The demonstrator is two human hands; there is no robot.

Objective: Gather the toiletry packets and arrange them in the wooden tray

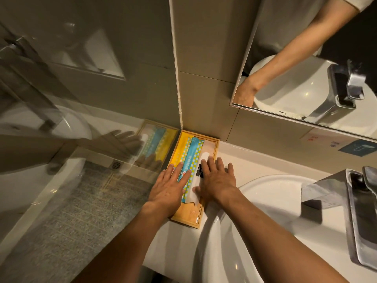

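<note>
Because the packets are long and slippery, both hands lie flat on them rather than pinching, which reads as squaring the row, not carrying anything. At the centre of the frame the tray (214,142) sits on the white counter (255,160), pushed into the corner where the glass panel (61,180) at left meets the tiled wall (204,58), with the basin (275,193) just to its right; the corner likely keeps it off the wet rim.

Inside it three packets lie lengthwise side by side: a yellow packet (182,144) at the left, a blue packet (194,152) in the middle, partly over its neighbours, and a white packet (205,157) at the right, its lower end jutting unevenly toward the tray's near end.

The left hand (168,189) rests palm down, fingers spread and straight, over the yellow and blue packets. The right hand (217,179) is likewise open and flat, fingertips on the white packet, thumb by its lower edge. Neither grip closes round anything; each only presses.

All the packets I can see are already in the tray, so the task looks nearly done, with aligning the ends left. Pressing too hard could slide one packet under another. The tap (355,201) at lower right stands well apart.
</note>
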